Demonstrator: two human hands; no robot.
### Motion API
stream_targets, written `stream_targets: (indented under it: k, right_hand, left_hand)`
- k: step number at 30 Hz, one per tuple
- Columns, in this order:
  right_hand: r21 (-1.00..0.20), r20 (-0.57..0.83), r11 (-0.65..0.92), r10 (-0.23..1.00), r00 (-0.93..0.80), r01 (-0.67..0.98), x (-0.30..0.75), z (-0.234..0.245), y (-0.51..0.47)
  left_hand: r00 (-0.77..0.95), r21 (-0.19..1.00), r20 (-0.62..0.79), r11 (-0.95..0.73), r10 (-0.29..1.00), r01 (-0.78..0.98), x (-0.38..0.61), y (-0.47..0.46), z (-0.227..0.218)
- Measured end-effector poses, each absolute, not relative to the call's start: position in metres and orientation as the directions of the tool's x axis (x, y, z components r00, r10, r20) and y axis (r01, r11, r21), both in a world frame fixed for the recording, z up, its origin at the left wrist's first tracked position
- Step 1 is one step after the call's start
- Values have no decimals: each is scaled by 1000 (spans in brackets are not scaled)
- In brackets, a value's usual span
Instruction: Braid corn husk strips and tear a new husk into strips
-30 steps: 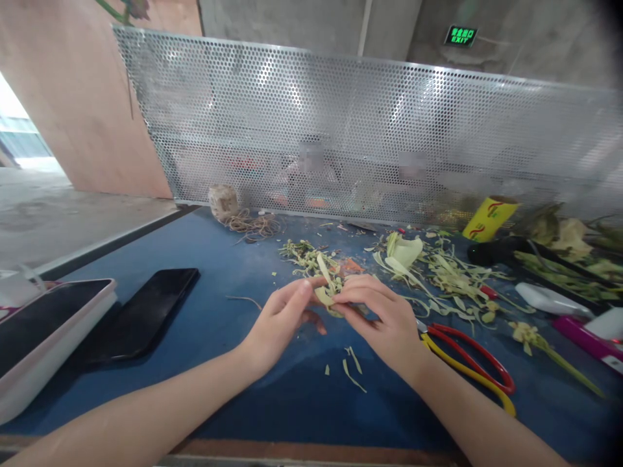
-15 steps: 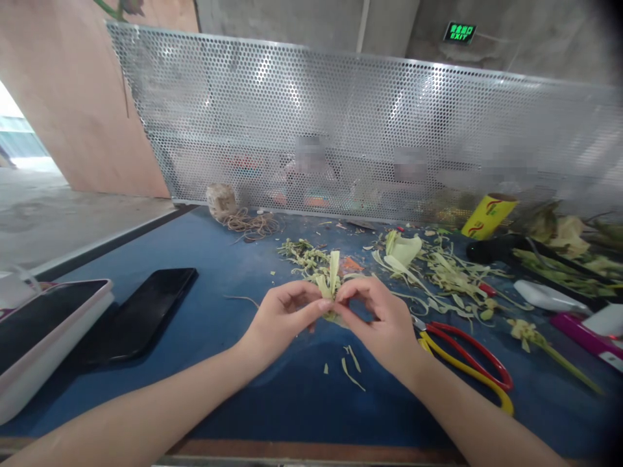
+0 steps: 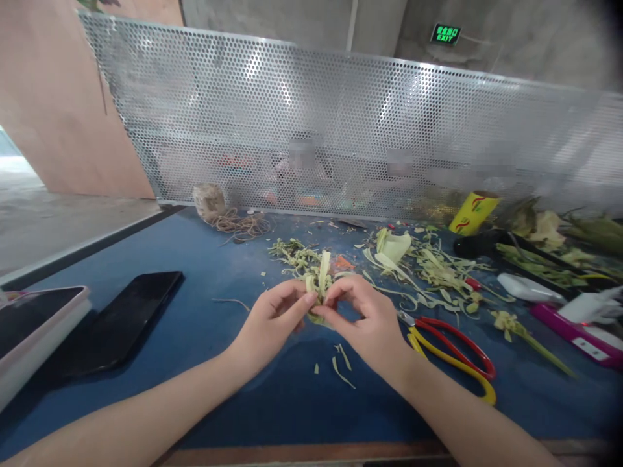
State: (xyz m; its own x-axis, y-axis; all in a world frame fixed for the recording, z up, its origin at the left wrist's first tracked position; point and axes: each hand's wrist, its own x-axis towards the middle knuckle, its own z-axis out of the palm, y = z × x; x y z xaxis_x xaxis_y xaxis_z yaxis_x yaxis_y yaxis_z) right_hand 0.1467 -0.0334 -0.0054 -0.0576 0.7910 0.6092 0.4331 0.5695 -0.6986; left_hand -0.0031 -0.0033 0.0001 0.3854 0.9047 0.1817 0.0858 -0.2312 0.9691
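Both hands meet over the middle of the blue table point(image 3: 195, 259), pinching a small bundle of leaf strips point(image 3: 320, 275) between them. The left hand point(image 3: 272, 321) closes thumb and forefinger on the bundle's left side. The right hand point(image 3: 366, 319) grips its right side with thumb and forefinger, the other fingers curled loosely behind. The pale green strips stand up above the fingertips. The bundle's lower end is tucked between the two thumbs and mostly hidden, so I cannot tell how it is folded there. On the table in front of the hands, on the near side, lie a few cut scraps point(image 3: 341, 364). Red-and-yellow scissors point(image 3: 452, 350) lie just right of the right wrist, and a heap of trimmings point(image 3: 438, 269) spreads beyond them. A black phone point(image 3: 117, 321) lies well off to the left. A perforated metal screen point(image 3: 341, 130) stands along the table's far edge.
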Motion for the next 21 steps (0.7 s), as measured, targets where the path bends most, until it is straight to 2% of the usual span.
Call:
stream_targets:
  k: [3,7,10,13,16,19,21]
  right_hand:
    - [-738,576,555,815,-72,385,144,-6,-33]
    - [-878,436,431,900,-23,209,143,-6,-26]
    - [-957,280,283,958,-56,58,145,-8,-19]
    - [-972,233,236,963,-132,6,148,-11,-14]
    - [-930,338,348,936,-98,115,150,-12,-14]
    - [-793,555,526,832,8,307,150,-7,-19]
    - [-682,682,628,732,14,374,151,-2,-23]
  left_hand:
    - [327,948,221,-280,919,148,-3,-1,-2]
    - [263,931,251,-307,932,197,-4,1,-5]
    - [280,926,248,-312,927,212,-4,0,-3]
    - [330,920,256,-334,909,207,-2,-1,-1]
    - [339,911,275,-357,900,208,-1,-3,0]
    - [340,911,269,-353,901,213,-1,-2,-1]
    - [343,915,259,-343,903,213,-2,0,-4]
